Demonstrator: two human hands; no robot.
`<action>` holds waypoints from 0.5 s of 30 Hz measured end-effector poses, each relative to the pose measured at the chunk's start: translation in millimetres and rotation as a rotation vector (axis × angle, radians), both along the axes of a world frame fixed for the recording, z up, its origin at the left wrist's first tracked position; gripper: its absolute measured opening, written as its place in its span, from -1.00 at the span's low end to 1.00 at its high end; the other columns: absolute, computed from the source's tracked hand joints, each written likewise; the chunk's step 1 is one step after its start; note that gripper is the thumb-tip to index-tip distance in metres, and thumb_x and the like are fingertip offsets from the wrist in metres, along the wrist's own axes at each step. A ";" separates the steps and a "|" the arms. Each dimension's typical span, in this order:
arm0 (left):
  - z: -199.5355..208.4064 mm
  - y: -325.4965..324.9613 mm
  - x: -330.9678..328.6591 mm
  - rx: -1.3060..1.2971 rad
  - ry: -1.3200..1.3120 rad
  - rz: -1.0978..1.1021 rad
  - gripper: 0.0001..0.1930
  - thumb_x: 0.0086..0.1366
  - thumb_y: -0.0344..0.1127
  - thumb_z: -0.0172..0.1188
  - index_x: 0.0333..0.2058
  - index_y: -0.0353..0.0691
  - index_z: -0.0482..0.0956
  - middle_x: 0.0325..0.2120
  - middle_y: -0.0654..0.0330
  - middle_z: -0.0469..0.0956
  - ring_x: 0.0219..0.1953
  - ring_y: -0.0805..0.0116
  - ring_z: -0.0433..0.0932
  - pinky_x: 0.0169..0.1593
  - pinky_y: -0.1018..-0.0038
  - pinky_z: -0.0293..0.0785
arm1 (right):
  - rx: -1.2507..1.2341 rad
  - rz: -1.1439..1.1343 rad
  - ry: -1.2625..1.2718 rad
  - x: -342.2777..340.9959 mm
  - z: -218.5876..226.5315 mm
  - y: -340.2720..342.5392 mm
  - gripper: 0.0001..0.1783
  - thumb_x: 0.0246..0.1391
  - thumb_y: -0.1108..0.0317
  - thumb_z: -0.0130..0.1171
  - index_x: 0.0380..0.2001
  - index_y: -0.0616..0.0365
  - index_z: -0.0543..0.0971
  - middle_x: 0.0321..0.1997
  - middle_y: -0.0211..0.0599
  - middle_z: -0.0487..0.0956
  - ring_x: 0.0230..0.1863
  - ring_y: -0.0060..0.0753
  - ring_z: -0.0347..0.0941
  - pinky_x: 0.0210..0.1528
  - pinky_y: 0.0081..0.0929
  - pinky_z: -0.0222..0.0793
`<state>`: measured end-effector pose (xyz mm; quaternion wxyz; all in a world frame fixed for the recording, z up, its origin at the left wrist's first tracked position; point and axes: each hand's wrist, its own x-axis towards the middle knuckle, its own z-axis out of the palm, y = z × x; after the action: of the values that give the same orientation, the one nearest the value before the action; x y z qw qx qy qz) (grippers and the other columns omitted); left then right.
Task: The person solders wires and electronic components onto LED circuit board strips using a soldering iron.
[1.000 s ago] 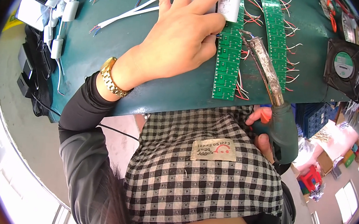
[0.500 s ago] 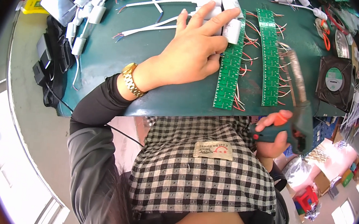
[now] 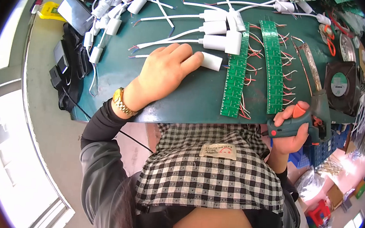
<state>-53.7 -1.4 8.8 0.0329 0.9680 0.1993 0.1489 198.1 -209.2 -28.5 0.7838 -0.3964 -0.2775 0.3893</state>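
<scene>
My left hand is closed, fingers curled, round a white cable with a cylindrical white housing. The housing's far end, with a dark wire tip, points at the near green circuit-board strip; whether they touch I cannot tell. Farther from me lie several similar white housings, one upright-looking piece overlapping the strip's top. In my right hand is a soldering gun with an orange trigger, its thin tip raised beside a second green board strip. Red and white wires stick out from both strips.
A pile of white cabled housings fills the far left, near a phone and a black strap. A black fan stands at the right edge, with orange-handled scissors beyond it. The table's front edge is by my apron.
My left hand has drawn back from the upper white housings, down and left, and now grips a lower cabled one. The soldering gun has shifted slightly right. The whole view has tilted a little.
</scene>
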 end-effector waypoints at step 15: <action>2.6 144.8 0.2 0.282 0.120 0.656 -0.86 0.11 -0.33 0.05 -0.52 -0.24 0.53 -0.62 0.00 0.55 -0.53 -0.04 0.56 -0.45 0.17 0.49 | 0.164 0.008 0.029 1.1 -15.1 -8.6 -0.39 0.16 -0.05 -0.09 0.09 0.18 0.18 -0.30 -0.20 0.40 -0.51 -0.44 0.36 -0.43 -0.52 0.30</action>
<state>-53.4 143.3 11.4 -0.1622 0.8546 0.4784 0.1202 199.2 -217.8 -43.6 0.8160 -0.3238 -0.2986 0.3743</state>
